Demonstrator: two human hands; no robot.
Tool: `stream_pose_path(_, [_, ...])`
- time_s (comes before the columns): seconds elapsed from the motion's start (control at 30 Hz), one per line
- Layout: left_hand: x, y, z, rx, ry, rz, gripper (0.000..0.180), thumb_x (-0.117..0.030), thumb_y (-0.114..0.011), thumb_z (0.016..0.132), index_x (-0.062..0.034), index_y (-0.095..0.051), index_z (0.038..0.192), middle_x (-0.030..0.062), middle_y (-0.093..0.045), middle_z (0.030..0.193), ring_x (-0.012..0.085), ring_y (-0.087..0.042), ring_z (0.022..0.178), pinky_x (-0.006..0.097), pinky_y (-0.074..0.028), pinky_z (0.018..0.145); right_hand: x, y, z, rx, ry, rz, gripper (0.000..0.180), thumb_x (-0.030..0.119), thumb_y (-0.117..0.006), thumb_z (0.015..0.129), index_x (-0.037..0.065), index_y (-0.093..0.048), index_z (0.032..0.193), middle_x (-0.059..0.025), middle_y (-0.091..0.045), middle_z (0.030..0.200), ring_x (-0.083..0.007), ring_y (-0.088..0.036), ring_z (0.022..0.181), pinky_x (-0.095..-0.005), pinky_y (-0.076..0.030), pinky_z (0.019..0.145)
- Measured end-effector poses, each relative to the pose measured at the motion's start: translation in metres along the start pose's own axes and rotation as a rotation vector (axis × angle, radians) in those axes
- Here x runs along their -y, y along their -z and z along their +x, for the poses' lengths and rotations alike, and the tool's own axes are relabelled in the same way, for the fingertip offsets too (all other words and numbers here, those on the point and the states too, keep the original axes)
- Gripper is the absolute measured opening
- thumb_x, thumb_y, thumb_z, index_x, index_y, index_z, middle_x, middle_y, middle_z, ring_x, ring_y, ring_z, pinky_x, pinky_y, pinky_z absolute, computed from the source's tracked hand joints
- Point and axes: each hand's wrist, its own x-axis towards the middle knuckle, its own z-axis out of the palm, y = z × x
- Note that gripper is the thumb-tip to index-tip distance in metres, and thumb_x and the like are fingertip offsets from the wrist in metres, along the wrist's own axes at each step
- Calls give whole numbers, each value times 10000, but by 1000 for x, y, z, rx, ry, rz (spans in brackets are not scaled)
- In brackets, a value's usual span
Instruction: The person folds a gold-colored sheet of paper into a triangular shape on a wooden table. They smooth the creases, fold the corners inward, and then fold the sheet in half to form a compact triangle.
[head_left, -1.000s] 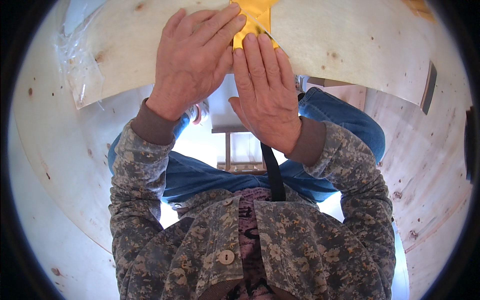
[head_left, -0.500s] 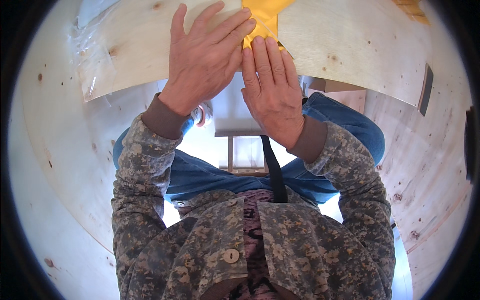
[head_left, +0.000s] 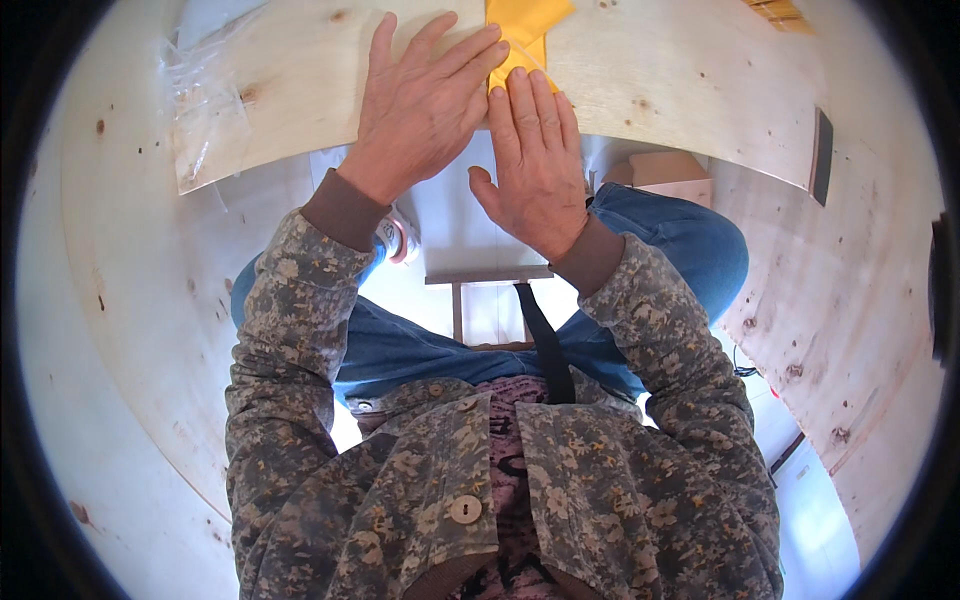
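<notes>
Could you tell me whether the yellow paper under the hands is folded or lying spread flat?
Folded, partly: the yellow paper shows a diagonal creased edge and a pointed corner under the right hand fingertips.

Clear plastic bag (head_left: 205,95) at board's left end; cardboard box (head_left: 668,175) right.

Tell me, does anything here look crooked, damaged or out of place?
Nothing looks damaged. Both hands, left hand and right hand, lie flat on the wooden board at a yellow sheet, whose near corner is turned up. A crumpled clear plastic bag hangs loosely over the board's left end.
</notes>
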Motion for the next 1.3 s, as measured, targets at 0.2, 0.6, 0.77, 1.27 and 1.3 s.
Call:
stream_pose_path(0.2, [7,4,1,-26,-59,-73,451,-334,-638,892,-136,-649,1297,4,-588,1402,256,-448,1358,629,-204,1156,-2,18,3,6,-18,112,761,118,-746,767,-65,-434,1437,-281,-461,1470,-434,-417,1399,-501,-310,1173])
stream_pose_path(0.6, [0,23,-23,-229,-130,-296,376,-212,-809,730,-133,-737,1090,2,-715,1137,241,-605,1202,603,-271,1160,7,53,-4,-575,-506,541,463,-36,-557,905,-15,-514,1365,-163,-575,1367,-250,-550,1260,-378,-426,1072])
stream_pose_path(0.77, [2,53,-8,-552,356,-1015,211,-203,-757,896,-3,-734,962,46,-721,1075,226,-657,1044,416,-451,985,23,57,2,-703,-584,891,276,49,-532,1012,-9,-535,1282,-115,-617,1252,-183,-587,1136,-334,-450,1020])
stream_pose_path(1.27, [-15,94,56,-654,587,-1667,284,-218,-638,1018,32,-694,1141,8,-641,1164,77,-572,1044,256,-459,919,39,65,151,-400,-403,1771,174,176,-688,980,37,-684,1084,-29,-704,955,-111,-612,803,-276,-505,726])
stream_pose_path(1.3, [-14,94,60,-674,607,-1644,291,-221,-638,1018,29,-689,1157,13,-649,1151,80,-572,1053,257,-459,925,36,66,154,-393,-398,1767,172,174,-691,977,34,-689,1077,-30,-704,945,-114,-613,794,-278,-507,725])
